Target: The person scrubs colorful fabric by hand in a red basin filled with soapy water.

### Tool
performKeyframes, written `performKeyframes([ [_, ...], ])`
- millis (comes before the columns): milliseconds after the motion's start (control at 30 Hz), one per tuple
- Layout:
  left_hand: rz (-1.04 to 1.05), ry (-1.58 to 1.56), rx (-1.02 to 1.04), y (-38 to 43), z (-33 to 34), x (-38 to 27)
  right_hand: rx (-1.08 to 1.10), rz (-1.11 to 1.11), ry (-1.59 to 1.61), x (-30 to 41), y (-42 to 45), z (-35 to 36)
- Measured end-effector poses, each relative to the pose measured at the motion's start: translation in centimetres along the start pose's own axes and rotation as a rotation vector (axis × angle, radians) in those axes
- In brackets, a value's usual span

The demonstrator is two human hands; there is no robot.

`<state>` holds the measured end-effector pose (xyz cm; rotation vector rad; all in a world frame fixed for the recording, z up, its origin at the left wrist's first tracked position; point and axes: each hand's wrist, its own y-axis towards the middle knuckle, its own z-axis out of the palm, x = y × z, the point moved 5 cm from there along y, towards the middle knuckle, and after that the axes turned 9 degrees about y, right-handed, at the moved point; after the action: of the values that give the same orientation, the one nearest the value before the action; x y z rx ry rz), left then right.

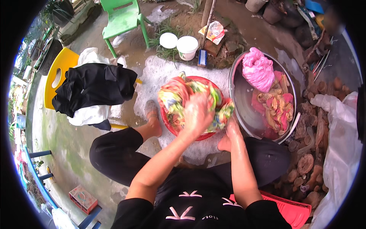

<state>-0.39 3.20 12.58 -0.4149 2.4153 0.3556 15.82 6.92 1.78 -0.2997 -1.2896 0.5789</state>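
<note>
A wet cloth with a multicoloured pattern (173,98) is bunched over a red plastic basin (197,139) in front of me. My left hand (200,113), blurred by motion, is closed on the middle of the cloth. At the cloth's right end, my right hand (233,126) grips a bunched part; folds hide most of its fingers. Soap suds (153,68) cover the ground around the basin. To the right stands a wide metal basin (241,100). It holds a twisted pink cloth (258,70) and wet red-and-tan fabric (276,106).
Black and white clothes (94,84) lie over a yellow chair (50,86) on the left. Beyond the suds are a white tub (187,48), a blue-backed scrubbing brush (202,58) and a green chair (121,21). Stacked firewood (306,164) lies at the right.
</note>
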Motion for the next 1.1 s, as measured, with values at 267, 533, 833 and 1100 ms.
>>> performKeyframes([
  [267, -0.212, 0.212, 0.33, -4.2, 5.6, 8.1, 0.032, -0.449, -1.247, -4.3, 0.1, 3.2],
  [533, -0.392, 0.338, 1.087, -7.1, 14.1, 17.8, 0.326, -0.038, -1.581, -8.7, 3.7, 5.4],
  [833, -0.622, -0.361, 0.231, -7.0, 14.9, 22.1, 0.453, 0.24, -1.049, -11.3, 8.2, 2.6],
  [1100, 0.078, -0.499, 0.162, -4.7, 7.6, -0.3, 0.246, 0.449, 0.419, -9.4, 4.9, 1.7],
])
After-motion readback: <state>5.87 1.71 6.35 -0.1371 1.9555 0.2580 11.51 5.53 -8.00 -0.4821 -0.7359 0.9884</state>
